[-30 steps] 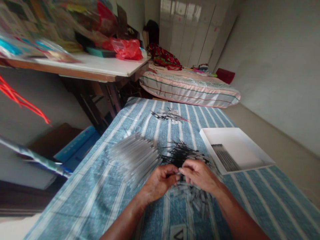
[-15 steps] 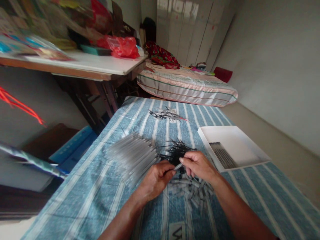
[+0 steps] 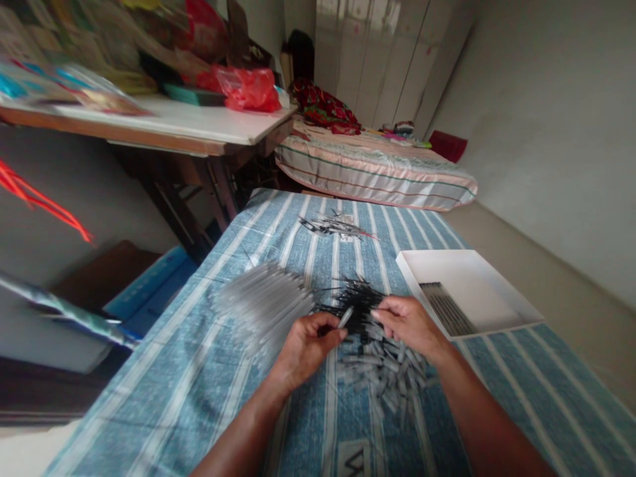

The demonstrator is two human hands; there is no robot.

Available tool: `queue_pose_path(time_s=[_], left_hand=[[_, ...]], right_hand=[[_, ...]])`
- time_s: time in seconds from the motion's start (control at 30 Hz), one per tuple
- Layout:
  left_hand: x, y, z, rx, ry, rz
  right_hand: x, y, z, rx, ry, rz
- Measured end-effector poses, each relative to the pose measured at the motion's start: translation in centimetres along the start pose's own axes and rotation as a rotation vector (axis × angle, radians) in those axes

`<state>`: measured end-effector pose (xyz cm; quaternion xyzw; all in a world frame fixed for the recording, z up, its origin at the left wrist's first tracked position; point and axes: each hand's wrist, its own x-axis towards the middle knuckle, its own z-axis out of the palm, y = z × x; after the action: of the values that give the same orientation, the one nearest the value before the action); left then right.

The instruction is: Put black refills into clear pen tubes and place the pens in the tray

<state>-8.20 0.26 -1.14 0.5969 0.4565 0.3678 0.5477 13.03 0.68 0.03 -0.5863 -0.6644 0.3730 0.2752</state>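
Observation:
My left hand [image 3: 311,341] is closed in a pinch on a slim pale grey pen barrel [image 3: 346,317], its tip pointing up and away. My right hand [image 3: 405,324] is just to the right, apart from the barrel. Its thumb and forefinger are pinched together, but what they hold, if anything, is too small to make out. Beyond and between the hands lies a heap of thin black pen parts [image 3: 358,291]. Short grey pen caps [image 3: 385,377] are scattered below them. At the left, long translucent grey tubes [image 3: 265,301] lie side by side in a thick stack.
A shallow white box [image 3: 497,291] at the right holds a row of dark-tipped pens [image 3: 447,310]. Loose thin sticks [image 3: 330,226] lie at the far end of the blue striped cloth [image 3: 199,371]. A cluttered white table [image 3: 213,126] stands at the left, with a bed [image 3: 377,169] behind.
My right hand has moved off the barrel to the right, opening a gap between the hands. The barrel stays in my left hand, now tilted more upward. The view has shifted slightly.

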Motion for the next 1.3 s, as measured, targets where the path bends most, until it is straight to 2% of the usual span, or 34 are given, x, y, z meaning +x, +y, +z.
queue_pose_path(time_s=[0.1,0.2,0.33,0.43,0.67,0.87,1.03,1.3], left_hand=[[0.1,0.0,0.0,-0.114,0.057,-0.078],[0.3,0.1,-0.1,-0.209,0.110,-0.110],[0.5,0.1,-0.2,-0.284,0.191,-0.109],[0.6,-0.1,-0.3,-0.328,0.215,-0.118],[0.8,-0.3,-0.4,-0.410,0.199,-0.128],[0.6,-0.2,-0.4,-0.406,0.184,-0.133],[0.7,-0.6,-0.5,-0.451,0.159,-0.151],[0.6,-0.7,-0.4,-0.497,0.139,-0.160]], right_hand=[[-0.5,0.7,0.4,-0.164,-0.027,-0.047],[-0.9,0.5,1.1,-0.429,-0.067,-0.090],[-1.3,-0.7,1.8,-0.755,-0.146,-0.040],[-1.3,-1.1,2.0,-0.866,-0.152,-0.005],[-1.3,-0.9,2.2,-0.989,-0.146,0.048],[-1.2,-1.0,2.3,-1.000,-0.167,0.055],[-1.4,-0.6,1.8,-0.939,-0.124,0.089],[-1.4,-0.2,2.0,-0.963,-0.057,0.143]])
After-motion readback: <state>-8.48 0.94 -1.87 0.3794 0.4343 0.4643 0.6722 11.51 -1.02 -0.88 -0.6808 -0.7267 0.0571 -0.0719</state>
